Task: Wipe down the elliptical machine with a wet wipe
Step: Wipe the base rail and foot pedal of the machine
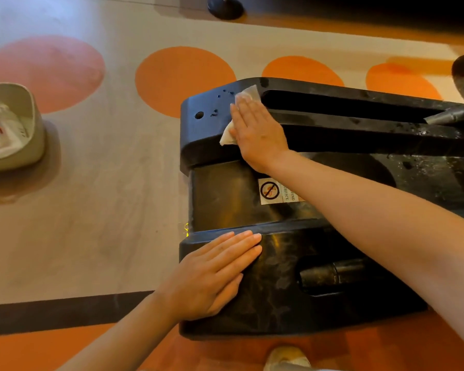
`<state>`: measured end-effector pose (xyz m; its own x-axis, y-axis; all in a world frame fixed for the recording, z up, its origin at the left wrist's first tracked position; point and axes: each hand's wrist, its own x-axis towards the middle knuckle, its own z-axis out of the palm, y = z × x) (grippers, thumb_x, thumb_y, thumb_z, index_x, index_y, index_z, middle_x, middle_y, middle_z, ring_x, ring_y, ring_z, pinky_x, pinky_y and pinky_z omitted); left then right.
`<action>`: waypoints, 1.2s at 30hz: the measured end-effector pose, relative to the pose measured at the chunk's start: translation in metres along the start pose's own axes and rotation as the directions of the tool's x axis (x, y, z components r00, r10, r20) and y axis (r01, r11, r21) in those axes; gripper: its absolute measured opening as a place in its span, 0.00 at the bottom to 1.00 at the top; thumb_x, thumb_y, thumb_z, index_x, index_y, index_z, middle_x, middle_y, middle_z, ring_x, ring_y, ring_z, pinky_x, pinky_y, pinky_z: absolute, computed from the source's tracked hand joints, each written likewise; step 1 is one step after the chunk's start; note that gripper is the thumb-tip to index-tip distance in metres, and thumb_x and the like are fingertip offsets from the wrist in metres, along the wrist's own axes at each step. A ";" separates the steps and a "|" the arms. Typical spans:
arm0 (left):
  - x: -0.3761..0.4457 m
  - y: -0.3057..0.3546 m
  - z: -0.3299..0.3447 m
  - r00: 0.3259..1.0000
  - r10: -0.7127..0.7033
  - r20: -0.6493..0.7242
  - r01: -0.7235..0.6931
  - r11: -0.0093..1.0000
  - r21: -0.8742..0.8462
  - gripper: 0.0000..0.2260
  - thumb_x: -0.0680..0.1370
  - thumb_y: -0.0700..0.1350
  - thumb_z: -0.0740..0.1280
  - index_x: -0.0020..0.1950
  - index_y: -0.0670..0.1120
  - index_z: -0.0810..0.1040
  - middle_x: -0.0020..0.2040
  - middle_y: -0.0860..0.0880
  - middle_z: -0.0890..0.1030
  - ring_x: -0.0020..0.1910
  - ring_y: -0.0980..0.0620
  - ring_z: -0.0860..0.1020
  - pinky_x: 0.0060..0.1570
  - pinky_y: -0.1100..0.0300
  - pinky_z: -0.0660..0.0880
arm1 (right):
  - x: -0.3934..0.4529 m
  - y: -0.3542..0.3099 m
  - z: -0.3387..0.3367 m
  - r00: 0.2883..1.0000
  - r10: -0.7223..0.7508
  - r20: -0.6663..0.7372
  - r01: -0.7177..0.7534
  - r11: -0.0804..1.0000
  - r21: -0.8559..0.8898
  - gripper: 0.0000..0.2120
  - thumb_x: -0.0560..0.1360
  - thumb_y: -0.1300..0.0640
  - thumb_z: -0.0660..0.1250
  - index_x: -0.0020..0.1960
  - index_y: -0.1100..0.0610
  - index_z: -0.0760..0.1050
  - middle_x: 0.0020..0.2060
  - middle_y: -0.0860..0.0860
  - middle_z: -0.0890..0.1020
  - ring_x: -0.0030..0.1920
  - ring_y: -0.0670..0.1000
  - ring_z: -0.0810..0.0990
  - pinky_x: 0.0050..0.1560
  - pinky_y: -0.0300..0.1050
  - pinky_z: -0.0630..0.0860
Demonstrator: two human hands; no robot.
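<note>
The floor [91, 210], pale with big orange circles and a dark stripe, is lying under everything. On it the elliptical machine [292, 290] is showing its rear base: a black moulded plastic housing with rounded corners, two raised rails with long slots, and a lower recessed panel between them carrying a small warning sticker [275, 190]. Its surface is looking glossy but streaked and dusty, with a few dark droplets just beyond the right fingertips.

The right hand [257, 132] is lying flat with fingers straight and together, pressing the wet wipe [245, 96] onto the far rail; it is not curling round it. The white, thin, crumpled wipe is peeking out ahead of the fingertips and again at the thumb side of that hand. The left hand [214, 274] is resting flat and empty on the near rail, fingers straight, seemingly steadying the person.

The step in hand appears to be wiping the top of the far rail. To do it well, I would judge that the palm should be keeping even pressure so the wipe is not bunching or slipping out, working in overlapping passes along the rail toward the slot edges, and refolding to a clean face once it greys.

Well off to the left of both hands, a beige tub [24, 129] is holding a white printed packet, possibly the wipes.
</note>
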<state>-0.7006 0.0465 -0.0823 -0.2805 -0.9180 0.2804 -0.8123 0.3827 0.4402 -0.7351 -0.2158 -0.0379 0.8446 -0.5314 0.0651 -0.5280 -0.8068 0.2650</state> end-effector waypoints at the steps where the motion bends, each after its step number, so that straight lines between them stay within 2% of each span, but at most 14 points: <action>1: 0.000 0.000 -0.001 1.000 -0.003 0.001 0.003 1.000 -0.001 0.21 0.84 0.47 0.52 0.77 0.44 0.63 0.77 0.47 0.63 0.77 0.51 0.59 0.76 0.54 0.58 | 0.009 -0.015 -0.001 0.998 -0.049 0.037 0.050 0.998 -0.027 0.25 0.85 0.53 0.43 0.78 0.63 0.44 0.78 0.60 0.47 0.78 0.58 0.43 0.76 0.50 0.39; 4: 0.000 0.001 -0.002 1.000 -0.018 -0.003 0.019 1.000 0.006 0.21 0.84 0.46 0.54 0.76 0.43 0.64 0.77 0.46 0.63 0.77 0.51 0.59 0.76 0.53 0.58 | 0.027 -0.047 -0.001 0.976 -0.171 0.134 0.181 0.981 -0.071 0.25 0.85 0.53 0.41 0.78 0.63 0.41 0.78 0.60 0.45 0.78 0.58 0.42 0.75 0.51 0.39; 7: -0.003 0.002 -0.001 0.998 -0.059 -0.015 0.059 0.998 0.009 0.21 0.84 0.46 0.55 0.77 0.43 0.64 0.78 0.47 0.63 0.78 0.51 0.58 0.76 0.54 0.57 | 0.027 -0.037 -0.006 0.948 -0.268 0.170 0.278 0.960 -0.037 0.26 0.84 0.53 0.43 0.78 0.62 0.43 0.78 0.58 0.45 0.78 0.55 0.43 0.76 0.49 0.39; 9: -0.006 0.004 0.000 0.996 -0.093 -0.018 0.093 0.996 0.002 0.21 0.84 0.48 0.54 0.77 0.44 0.63 0.78 0.48 0.62 0.78 0.52 0.57 0.76 0.54 0.57 | 0.023 -0.017 -0.014 0.964 -0.217 0.152 0.214 0.976 0.040 0.26 0.84 0.51 0.43 0.79 0.61 0.45 0.78 0.57 0.47 0.78 0.53 0.43 0.76 0.48 0.40; 12: -0.009 0.004 0.000 0.984 -0.172 -0.041 0.171 0.985 -0.031 0.22 0.85 0.50 0.54 0.78 0.46 0.62 0.79 0.49 0.60 0.78 0.52 0.57 0.76 0.53 0.56 | 0.019 0.007 -0.018 0.986 0.003 0.170 -0.027 0.991 0.135 0.29 0.83 0.49 0.45 0.78 0.62 0.45 0.78 0.57 0.45 0.78 0.53 0.42 0.77 0.48 0.41; 16: -0.003 -0.019 -0.017 0.935 -0.342 -0.090 0.338 0.939 -0.062 0.24 0.84 0.54 0.53 0.79 0.47 0.59 0.80 0.50 0.56 0.79 0.53 0.53 0.77 0.55 0.52 | 0.017 0.003 -0.017 0.995 -0.014 0.102 -0.001 0.990 0.142 0.30 0.80 0.48 0.44 0.78 0.61 0.48 0.78 0.58 0.46 0.78 0.54 0.42 0.77 0.50 0.39; 20: 0.024 -0.072 -0.037 0.819 -0.558 -0.136 0.570 0.818 0.075 0.28 0.83 0.59 0.47 0.80 0.48 0.49 0.80 0.53 0.45 0.78 0.57 0.41 0.75 0.63 0.39 | 0.017 0.001 -0.015 0.995 0.030 0.094 -0.048 0.980 0.193 0.30 0.80 0.49 0.45 0.77 0.65 0.51 0.78 0.59 0.49 0.78 0.54 0.44 0.77 0.47 0.39; 23: 0.046 -0.103 -0.041 0.763 -0.630 -0.145 0.645 0.757 0.105 0.29 0.84 0.58 0.48 0.80 0.46 0.45 0.80 0.49 0.43 0.75 0.58 0.37 0.71 0.64 0.33 | 0.019 -0.006 -0.010 0.991 0.051 0.125 -0.074 0.978 0.195 0.34 0.77 0.46 0.40 0.78 0.64 0.49 0.78 0.59 0.48 0.78 0.55 0.43 0.77 0.49 0.38; 25: 0.060 -0.118 -0.040 0.726 -0.675 -0.130 0.687 0.722 0.085 0.30 0.84 0.57 0.49 0.80 0.45 0.42 0.80 0.47 0.41 0.76 0.57 0.37 0.71 0.65 0.32 | 0.026 -0.010 -0.006 0.991 0.055 0.126 -0.074 0.985 0.155 0.32 0.81 0.45 0.39 0.78 0.64 0.48 0.78 0.59 0.47 0.78 0.55 0.42 0.77 0.51 0.39; 29: 0.077 -0.131 -0.029 0.673 -0.736 -0.071 0.735 0.677 -0.047 0.31 0.84 0.55 0.51 0.79 0.43 0.40 0.80 0.44 0.40 0.79 0.51 0.40 0.72 0.63 0.36 | 0.055 -0.015 -0.006 0.960 -0.187 0.211 0.163 0.979 0.126 0.27 0.84 0.50 0.42 0.78 0.63 0.45 0.78 0.58 0.45 0.78 0.53 0.40 0.76 0.47 0.36; 32: 0.078 -0.134 -0.020 0.681 -0.725 -0.109 0.710 0.689 -0.146 0.31 0.84 0.53 0.53 0.79 0.41 0.41 0.80 0.43 0.41 0.79 0.51 0.41 0.76 0.59 0.40 | 0.068 -0.016 -0.006 0.886 -0.372 0.276 0.328 0.925 0.193 0.28 0.83 0.49 0.42 0.78 0.60 0.40 0.78 0.55 0.40 0.77 0.50 0.37 0.75 0.43 0.33; 36: 0.070 -0.139 -0.007 0.719 -0.673 -0.175 0.646 0.740 -0.190 0.30 0.84 0.51 0.54 0.78 0.42 0.40 0.80 0.43 0.44 0.79 0.51 0.43 0.78 0.56 0.44 | 0.074 -0.010 -0.007 0.774 -0.572 0.271 0.522 0.819 0.237 0.32 0.78 0.45 0.37 0.79 0.58 0.40 0.78 0.53 0.41 0.77 0.47 0.36 0.72 0.39 0.31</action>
<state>-0.6040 -0.0699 -0.1180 0.4341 -0.8992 0.0548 -0.6850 -0.2899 0.6684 -0.6667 -0.2453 -0.0291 0.9320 -0.0203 -0.3620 -0.0127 -0.9996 0.0233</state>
